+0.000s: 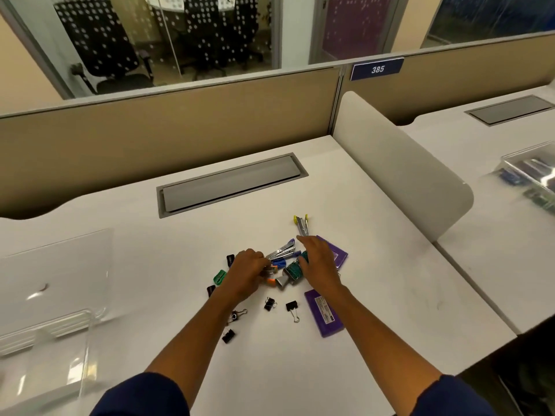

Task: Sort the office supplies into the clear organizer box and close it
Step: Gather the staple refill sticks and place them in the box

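Two dark blue sleeves (144,394) come in from the bottom edge, and both bare forearms reach out over the white bench (375,340). At the near left the clear organizer box (45,334) stands open, its lid (57,271) tilted up behind it. Nearer the arms, black binder clips (292,307) lie scattered and well apart, with a flat purple packet (323,312) just to their right. Beyond them sits the small heap of office supplies (286,270). The left hand (247,273) rests on the heap's left side, its fingers (264,263) curled narrow around a small piece that is too hidden to name. The right hand (318,261) hovers over the right side of the heap, fingers (303,240) spread wide and holding nothing that shows. A green sharpener (219,277) lies just left of the left hand. Between the hands lie a blue stapler (282,250) and a teal item (293,270). A second purple packet (338,253) peeks out beyond the right hand, and a yellow-tipped stapler (301,225) lies farther on. Farther still, a grey cable hatch (231,184) is set into the bench before the tan partition (150,136).
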Action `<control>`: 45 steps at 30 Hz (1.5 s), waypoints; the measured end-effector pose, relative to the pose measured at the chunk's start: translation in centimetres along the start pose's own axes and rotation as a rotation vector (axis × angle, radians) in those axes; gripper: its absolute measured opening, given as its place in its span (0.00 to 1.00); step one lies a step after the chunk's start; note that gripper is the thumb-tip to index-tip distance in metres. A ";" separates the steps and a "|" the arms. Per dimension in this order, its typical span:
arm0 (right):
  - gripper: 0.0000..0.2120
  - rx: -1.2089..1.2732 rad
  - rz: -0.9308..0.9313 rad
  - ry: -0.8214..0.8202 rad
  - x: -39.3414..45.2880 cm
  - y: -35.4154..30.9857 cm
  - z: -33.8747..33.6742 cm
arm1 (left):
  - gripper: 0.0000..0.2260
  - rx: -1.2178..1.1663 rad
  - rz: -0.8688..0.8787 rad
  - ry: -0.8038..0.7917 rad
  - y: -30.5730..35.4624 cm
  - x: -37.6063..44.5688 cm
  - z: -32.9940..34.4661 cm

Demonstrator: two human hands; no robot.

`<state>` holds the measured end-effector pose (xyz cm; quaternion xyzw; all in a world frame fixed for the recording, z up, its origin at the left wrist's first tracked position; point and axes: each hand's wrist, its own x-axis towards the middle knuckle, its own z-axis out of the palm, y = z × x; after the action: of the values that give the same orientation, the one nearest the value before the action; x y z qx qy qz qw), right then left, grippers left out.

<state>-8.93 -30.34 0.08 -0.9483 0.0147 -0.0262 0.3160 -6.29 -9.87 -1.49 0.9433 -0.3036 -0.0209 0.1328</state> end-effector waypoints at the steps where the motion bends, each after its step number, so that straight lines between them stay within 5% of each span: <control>1: 0.22 -0.014 -0.022 -0.032 0.6 -0.1 0.0 | 0.11 -0.066 -0.034 0.002 -0.1 -0.1 -0.1; 10: 0.23 -0.221 -0.155 -0.307 4.2 -2.0 1.3 | 0.12 -0.869 -0.590 0.175 -1.4 -0.9 -3.3; 17: 0.12 -0.467 -0.236 -0.301 5.0 -2.2 1.5 | 0.08 -1.178 -0.752 0.083 -2.0 -1.6 -3.7; 24: 0.11 -0.202 -0.214 -0.236 5.1 -1.1 -0.1 | 0.10 -1.595 -0.929 0.114 -0.7 0.0 -3.9; 29: 0.15 -0.009 -0.405 -0.222 5.1 -2.8 -2.0 | 0.14 -1.817 -0.973 0.081 -0.1 1.0 -3.7; 35: 0.14 -0.089 -0.535 -0.331 4.2 -5.6 -3.1 | 0.30 -1.911 -0.920 -0.088 1.9 2.4 -3.5; 39: 0.18 -0.022 -0.475 -0.331 4.1 -6.0 -2.9 | 0.28 -1.922 -0.866 -0.121 2.4 2.6 -3.0; 45: 0.30 0.212 -0.231 -0.060 5.2 -2.5 -3.1 | 0.25 -1.848 -0.836 -0.061 1.9 2.4 -2.3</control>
<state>-3.87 -30.40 4.30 -0.9053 -0.1069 -0.0354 0.4096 -5.11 -12.16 1.33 0.5011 0.1825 -0.3165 0.7845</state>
